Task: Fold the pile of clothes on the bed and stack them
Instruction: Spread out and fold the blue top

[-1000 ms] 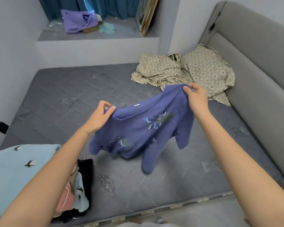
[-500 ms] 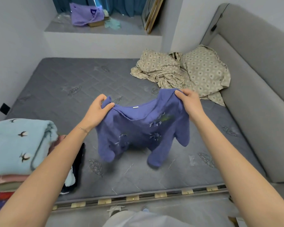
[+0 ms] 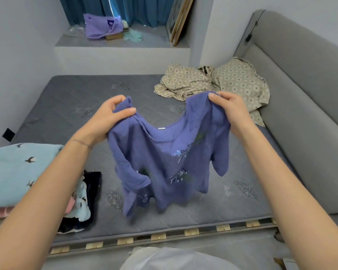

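Whereas it hung slanted and bunched a second ago, the shirt (image 3: 164, 162) now hangs square above the bed (image 3: 66, 106), with the left hand (image 3: 109, 115) and right hand (image 3: 228, 112) each pinching a shoulder. It looks ready to lay flat, fold and add to the stack (image 3: 18, 172).

The bed (image 3: 70, 106) is topped by a bare grey quilted mattress, and wooden slats (image 3: 158, 236) are exposed along its near edge. A stack of clothes (image 3: 18, 172), topped by a light blue bird-print piece, is set at the near left. Crumpled beige patterned bedding (image 3: 213, 82) is heaped in the far right corner, beside the padded headboard (image 3: 300, 94).
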Demonstrator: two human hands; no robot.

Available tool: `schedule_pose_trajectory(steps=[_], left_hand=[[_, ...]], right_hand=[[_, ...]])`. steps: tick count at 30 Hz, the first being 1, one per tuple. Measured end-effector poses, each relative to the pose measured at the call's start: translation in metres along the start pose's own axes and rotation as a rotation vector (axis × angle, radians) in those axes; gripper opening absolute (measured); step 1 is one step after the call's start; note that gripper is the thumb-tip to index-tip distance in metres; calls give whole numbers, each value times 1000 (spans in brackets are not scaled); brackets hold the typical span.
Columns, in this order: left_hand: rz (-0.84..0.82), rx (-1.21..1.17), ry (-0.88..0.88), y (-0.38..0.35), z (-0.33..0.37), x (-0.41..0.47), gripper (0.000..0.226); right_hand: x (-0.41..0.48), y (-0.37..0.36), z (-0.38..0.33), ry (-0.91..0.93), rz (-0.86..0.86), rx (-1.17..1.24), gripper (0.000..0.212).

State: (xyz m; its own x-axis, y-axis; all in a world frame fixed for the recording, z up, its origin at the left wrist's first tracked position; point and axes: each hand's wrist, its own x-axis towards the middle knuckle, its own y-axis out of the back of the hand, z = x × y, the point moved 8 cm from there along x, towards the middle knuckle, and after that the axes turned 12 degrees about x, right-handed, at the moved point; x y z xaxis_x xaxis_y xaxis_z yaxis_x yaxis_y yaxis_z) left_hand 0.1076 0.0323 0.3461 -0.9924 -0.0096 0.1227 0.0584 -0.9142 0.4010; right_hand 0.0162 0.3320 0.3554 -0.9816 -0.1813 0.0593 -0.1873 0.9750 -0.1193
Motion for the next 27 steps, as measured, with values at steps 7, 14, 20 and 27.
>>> schedule_pose_trajectory(steps=[7, 14, 20, 27], left_hand=[[53, 313, 208, 15, -118, 50, 33], [8, 321, 420, -7, -265, 97, 38], [-40, 350, 478, -27, -368, 150, 40], [25, 479, 505, -66, -472, 192, 36]], right_hand=[[55, -10, 72, -68, 85, -240, 19], [94, -33, 208, -221, 105, -526, 18], [135, -32, 295, -319, 199, -579, 19], [190, -15, 414, -407, 232, -635, 16]])
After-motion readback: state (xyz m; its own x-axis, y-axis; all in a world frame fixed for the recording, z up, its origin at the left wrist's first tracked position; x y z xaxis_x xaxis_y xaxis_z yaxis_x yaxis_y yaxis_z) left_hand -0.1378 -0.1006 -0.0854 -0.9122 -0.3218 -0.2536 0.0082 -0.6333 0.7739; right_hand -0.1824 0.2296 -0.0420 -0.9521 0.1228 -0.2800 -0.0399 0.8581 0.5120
